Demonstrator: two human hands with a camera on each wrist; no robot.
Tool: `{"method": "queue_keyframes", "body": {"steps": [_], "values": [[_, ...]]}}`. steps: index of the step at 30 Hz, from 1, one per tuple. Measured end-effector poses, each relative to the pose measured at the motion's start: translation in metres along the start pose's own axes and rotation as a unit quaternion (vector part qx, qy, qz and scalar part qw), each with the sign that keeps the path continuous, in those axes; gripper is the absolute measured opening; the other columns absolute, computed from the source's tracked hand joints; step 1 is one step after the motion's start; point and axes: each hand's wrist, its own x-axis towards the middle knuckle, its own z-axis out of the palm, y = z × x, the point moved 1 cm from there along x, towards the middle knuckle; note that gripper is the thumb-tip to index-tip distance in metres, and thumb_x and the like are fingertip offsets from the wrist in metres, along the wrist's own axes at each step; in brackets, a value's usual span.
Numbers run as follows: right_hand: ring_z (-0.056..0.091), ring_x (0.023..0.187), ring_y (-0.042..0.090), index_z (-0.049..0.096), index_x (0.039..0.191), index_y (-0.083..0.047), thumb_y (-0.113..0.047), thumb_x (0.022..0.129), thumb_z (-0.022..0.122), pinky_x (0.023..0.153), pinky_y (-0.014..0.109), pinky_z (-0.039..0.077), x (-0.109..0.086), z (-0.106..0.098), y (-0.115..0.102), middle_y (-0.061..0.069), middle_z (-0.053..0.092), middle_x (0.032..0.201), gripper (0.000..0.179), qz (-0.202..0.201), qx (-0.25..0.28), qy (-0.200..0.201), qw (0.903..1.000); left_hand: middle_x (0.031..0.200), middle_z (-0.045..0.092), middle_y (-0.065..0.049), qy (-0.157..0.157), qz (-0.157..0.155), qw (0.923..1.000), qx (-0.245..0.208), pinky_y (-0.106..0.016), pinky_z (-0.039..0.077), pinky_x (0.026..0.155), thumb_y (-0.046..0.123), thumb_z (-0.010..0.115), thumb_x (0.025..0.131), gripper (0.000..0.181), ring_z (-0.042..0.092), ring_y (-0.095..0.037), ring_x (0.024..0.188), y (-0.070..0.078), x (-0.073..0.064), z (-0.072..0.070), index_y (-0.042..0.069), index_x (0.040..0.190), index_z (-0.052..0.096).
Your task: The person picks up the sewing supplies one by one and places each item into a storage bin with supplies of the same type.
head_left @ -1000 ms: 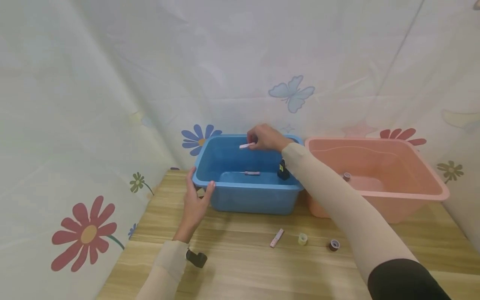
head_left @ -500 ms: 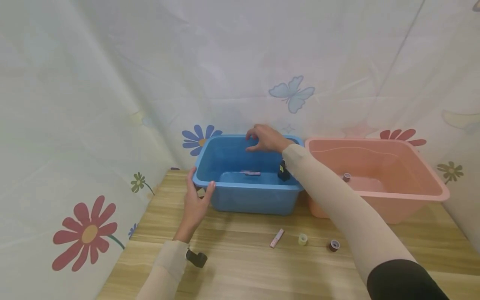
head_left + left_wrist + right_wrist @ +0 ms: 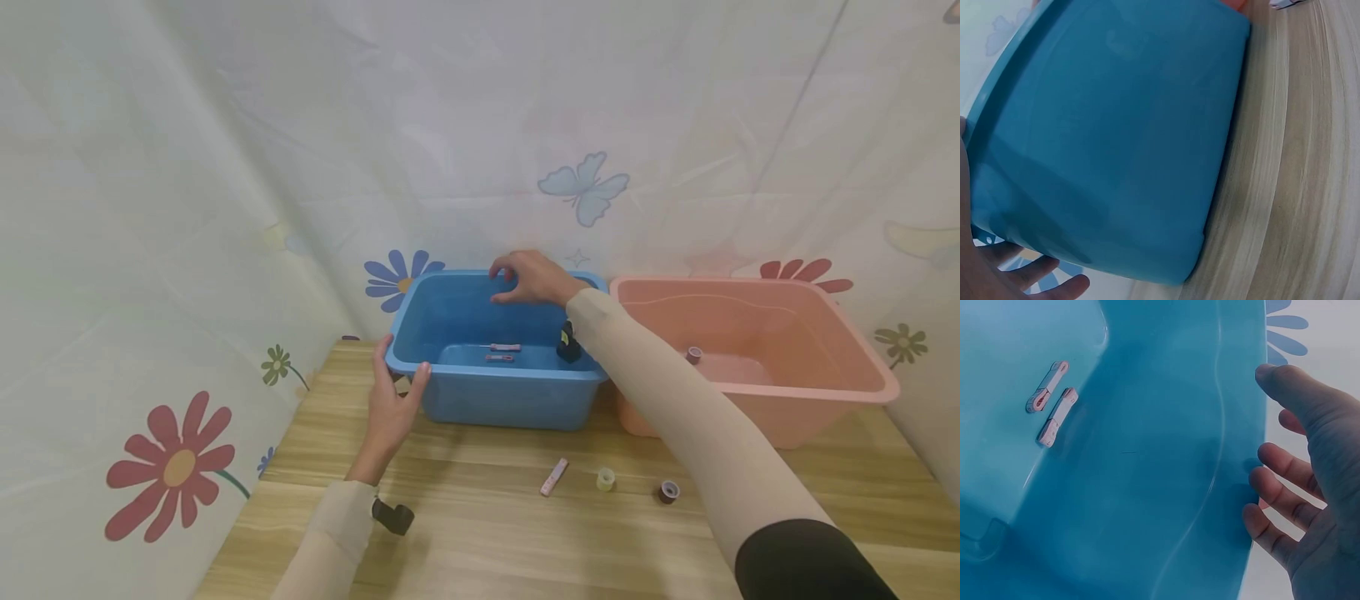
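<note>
My left hand [image 3: 392, 412] grips the front left corner of the blue plastic tub [image 3: 510, 400], thumb at the front rim and fingers around the left side. Over the tub's back part hovers my right hand [image 3: 536, 277], fingers loosely bent with nothing between them. Two folded pinkish tape measures lie side by side on the tub's floor; the right wrist view shows one tape measure [image 3: 1047, 386] close to the other tape measure [image 3: 1058, 417]. A third folded tape measure [image 3: 554, 477] lies on the wooden table [image 3: 480, 533] in front of the tub.
A pink tub [image 3: 810, 392] stands right of the blue one, with a small dark roll [image 3: 693, 355] inside. On the table are a pale yellow roll [image 3: 605, 478] and a dark brown roll [image 3: 668, 491]. A patterned white curtain [image 3: 465, 125] hangs close behind the tubs.
My right hand has let go of a folded tape measure, which dropped into the blue tub and now lies in front of the other one. Both hands have stayed nearly in place.
</note>
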Motion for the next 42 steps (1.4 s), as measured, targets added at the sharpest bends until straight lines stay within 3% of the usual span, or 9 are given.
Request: {"method": "queue_keyframes", "body": {"steps": [14, 22, 30, 37, 42], "values": [[0.064, 0.11, 0.033, 0.061, 0.138, -0.01, -0.033, 0.09, 0.08, 0.089, 0.042, 0.057, -0.006, -0.006, -0.003, 0.018, 0.067, 0.123, 0.056, -0.004, 0.025, 0.01, 0.9996, 0.164, 0.031, -0.012, -0.011, -0.021, 0.9997, 0.011, -0.062, 0.047, 0.103, 0.054, 0.06, 0.1, 0.087, 0.045, -0.037, 0.14, 0.007, 0.001, -0.004, 0.023, 0.164, 0.01], [0.068, 0.099, 0.031, 0.05, 0.149, -0.013, -0.033, 0.089, 0.081, 0.087, 0.045, 0.057, -0.009, -0.007, 0.003, 0.02, 0.067, 0.12, 0.07, -0.034, 0.041, 0.011, 0.9985, 0.166, 0.029, -0.011, -0.014, -0.033, 0.9993, 0.013, -0.061, 0.049, 0.1, 0.059, 0.059, 0.099, 0.089, 0.045, -0.037, 0.14, 0.008, 0.001, -0.003, 0.03, 0.165, 0.006], [0.065, 0.104, 0.039, 0.038, 0.157, -0.017, -0.035, 0.086, 0.083, 0.081, 0.042, 0.06, -0.015, -0.01, 0.004, 0.02, 0.062, 0.127, 0.086, -0.047, 0.086, 0.003, 0.9952, 0.167, 0.028, -0.009, -0.012, -0.037, 0.9991, 0.019, -0.063, 0.048, 0.101, 0.055, 0.061, 0.099, 0.089, 0.044, -0.037, 0.142, 0.008, 0.001, -0.002, 0.031, 0.165, 0.005], [0.063, 0.104, 0.025, 0.038, 0.157, -0.018, -0.035, 0.084, 0.085, 0.081, 0.038, 0.059, -0.02, -0.016, -0.005, 0.013, 0.061, 0.132, 0.089, -0.06, 0.08, 0.005, 0.995, 0.166, 0.03, -0.011, -0.007, -0.034, 0.9992, 0.021, -0.062, 0.048, 0.101, 0.056, 0.06, 0.099, 0.09, 0.044, -0.037, 0.141, 0.01, 0.001, -0.003, 0.027, 0.165, 0.007], [0.059, 0.114, 0.024, 0.035, 0.159, -0.02, -0.032, 0.084, 0.085, 0.087, 0.04, 0.058, -0.024, -0.021, -0.012, 0.013, 0.055, 0.141, 0.091, -0.057, 0.089, -0.005, 0.9943, 0.166, 0.029, -0.011, -0.005, -0.034, 0.9991, 0.023, -0.062, 0.043, 0.107, 0.056, 0.06, 0.099, 0.09, 0.042, -0.037, 0.143, 0.008, 0.0, -0.003, 0.026, 0.165, 0.007]]}}
